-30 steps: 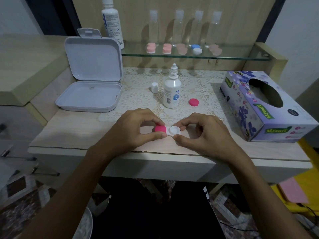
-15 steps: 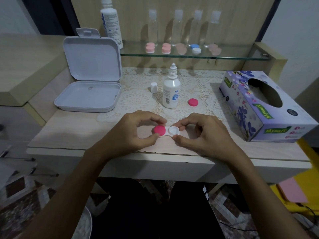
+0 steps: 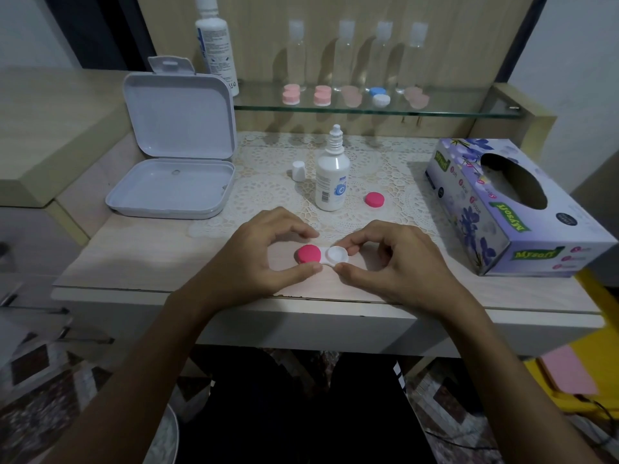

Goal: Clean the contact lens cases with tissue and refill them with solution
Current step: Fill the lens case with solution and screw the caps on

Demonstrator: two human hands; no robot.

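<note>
A contact lens case lies near the table's front edge. Its left well wears a pink cap [image 3: 308,253] and its right well [image 3: 337,255] is open and white. My left hand [image 3: 258,259] curls its thumb and index finger round the capped side. My right hand [image 3: 395,259] pinches the open white well between thumb and fingers. A second pink cap [image 3: 374,199] lies loose behind my right hand. The small solution bottle [image 3: 331,182] stands uncapped behind the case, its white cap [image 3: 298,170] beside it. A purple tissue box [image 3: 502,209] sits at the right.
An open white plastic box [image 3: 174,189] stands at the left of the table. A glass shelf [image 3: 469,110] behind carries several pink and blue lens cases, clear bottles and a tall white bottle [image 3: 217,45]. A lace mat [image 3: 268,192] covers the table's middle.
My left index finger has lifted slightly off the top of the pink cap. The case and my right hand stay where they were.
</note>
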